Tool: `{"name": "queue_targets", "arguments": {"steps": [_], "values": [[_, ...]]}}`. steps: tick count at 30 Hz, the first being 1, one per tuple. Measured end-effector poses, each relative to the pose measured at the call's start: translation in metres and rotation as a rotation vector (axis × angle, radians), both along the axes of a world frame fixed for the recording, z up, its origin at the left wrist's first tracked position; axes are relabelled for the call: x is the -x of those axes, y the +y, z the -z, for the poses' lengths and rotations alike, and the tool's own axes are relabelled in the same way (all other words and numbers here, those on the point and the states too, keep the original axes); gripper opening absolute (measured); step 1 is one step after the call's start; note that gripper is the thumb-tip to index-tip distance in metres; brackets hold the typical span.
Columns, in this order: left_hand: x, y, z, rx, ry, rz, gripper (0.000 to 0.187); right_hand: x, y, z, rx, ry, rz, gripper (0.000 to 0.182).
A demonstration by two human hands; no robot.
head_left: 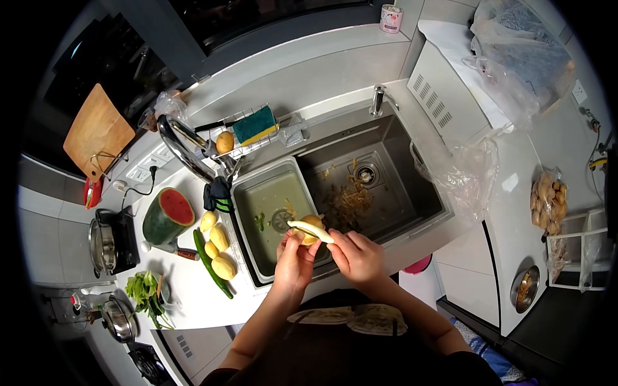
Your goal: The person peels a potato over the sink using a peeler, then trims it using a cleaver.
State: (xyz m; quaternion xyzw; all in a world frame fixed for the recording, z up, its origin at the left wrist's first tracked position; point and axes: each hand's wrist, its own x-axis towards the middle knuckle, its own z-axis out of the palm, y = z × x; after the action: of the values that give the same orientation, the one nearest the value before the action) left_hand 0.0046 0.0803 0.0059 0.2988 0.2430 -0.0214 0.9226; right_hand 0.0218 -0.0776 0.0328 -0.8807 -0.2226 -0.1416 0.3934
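Observation:
Over the front edge of the sink, my left hand point(295, 262) is closed around a partly peeled potato point(310, 230). My right hand point(354, 255) grips a pale, curved peeler point(311, 229) that lies across the top of the potato. Below them, a grey basin point(275, 186) in the left part of the sink holds cloudy water and green bits. Brown peelings point(351, 199) lie around the drain in the right part of the sink point(402, 161). Left of the basin, several peeled potatoes point(223, 268) sit beside a green cucumber point(211, 262).
A cut watermelon point(168, 215), leafy greens point(147, 297) and a faucet point(187, 145) are on the left. A wire rack holds a sponge point(255, 125) and a potato. Plastic bags point(467, 174), bagged potatoes point(548, 201) and a metal bowl point(525, 289) stand right.

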Motion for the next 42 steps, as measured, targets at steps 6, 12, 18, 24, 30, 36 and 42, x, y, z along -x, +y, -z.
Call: {"name": "queue_targets", "arguments": {"steps": [6,12,18,24,30,36,42], "values": [[0.002,-0.001,-0.004,0.026,-0.056,0.001,0.024,-0.017,-0.025,0.052,0.042,0.218,0.177,0.022],[-0.001,0.003,-0.003,-0.023,-0.078,-0.016,0.021,-0.013,-0.021,0.016,-0.200,0.316,0.122,0.016],[0.003,0.004,0.014,-0.243,0.010,-0.033,0.021,-0.005,-0.002,-0.008,-0.096,0.228,-0.017,0.018],[0.009,0.008,0.012,-0.235,-0.064,-0.009,0.022,-0.023,-0.026,0.054,0.045,0.229,0.125,0.016],[0.002,0.007,0.009,-0.189,-0.050,-0.024,0.026,-0.007,-0.011,-0.006,-0.147,0.319,0.060,0.017],[0.004,0.001,-0.013,-0.079,-0.052,-0.013,0.021,-0.013,-0.010,0.016,0.062,0.233,0.116,0.016],[0.006,0.006,0.001,-0.081,-0.046,-0.023,0.025,-0.017,-0.013,0.010,-0.158,0.297,0.126,0.015]]}}
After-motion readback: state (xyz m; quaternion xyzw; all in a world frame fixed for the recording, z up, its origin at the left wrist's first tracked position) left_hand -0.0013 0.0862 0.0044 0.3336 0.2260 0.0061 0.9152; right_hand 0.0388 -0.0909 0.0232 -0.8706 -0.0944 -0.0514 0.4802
